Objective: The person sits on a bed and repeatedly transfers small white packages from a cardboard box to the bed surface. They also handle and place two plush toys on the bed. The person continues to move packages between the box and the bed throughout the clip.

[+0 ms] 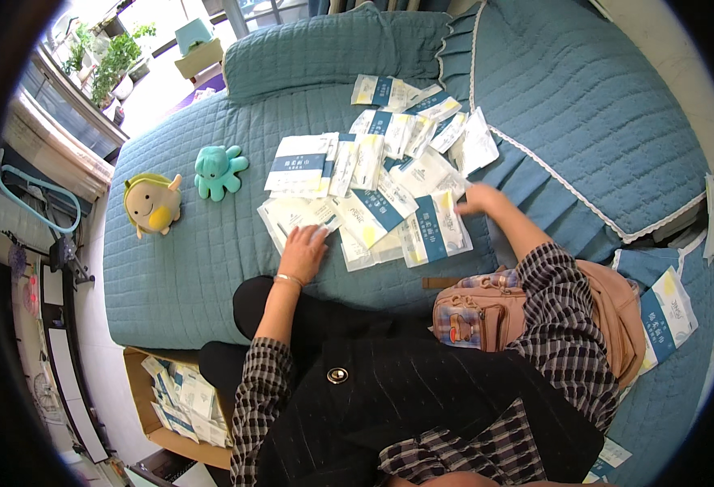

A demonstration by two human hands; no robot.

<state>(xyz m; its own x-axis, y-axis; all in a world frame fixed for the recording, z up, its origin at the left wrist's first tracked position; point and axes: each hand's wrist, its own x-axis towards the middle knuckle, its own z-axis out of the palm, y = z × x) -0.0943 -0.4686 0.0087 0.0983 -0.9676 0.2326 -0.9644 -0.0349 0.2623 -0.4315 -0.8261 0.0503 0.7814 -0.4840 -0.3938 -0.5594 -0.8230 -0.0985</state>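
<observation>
Packets of disposable face towels, white with blue bands, lie in an overlapping pile on the teal quilted sofa cover. My left hand (303, 252) rests palm down at the pile's lower left edge, its fingers over a white packet (293, 213). To the right, my right hand (478, 199) is at the edge of a blue-banded packet (436, 230); whether its fingertips pinch that packet is hidden. Between the hands lies another packet (374, 210), slanted across the pile. A small neat stack (301, 164) sits just beyond my left hand.
A turquoise octopus plush (218, 172) and a yellow-green plush toy (154, 204) sit on the left. A pink backpack (481, 313) lies by my right arm, with another packet (667, 316) beyond it. On the floor, a cardboard box (180, 443) holds more packets.
</observation>
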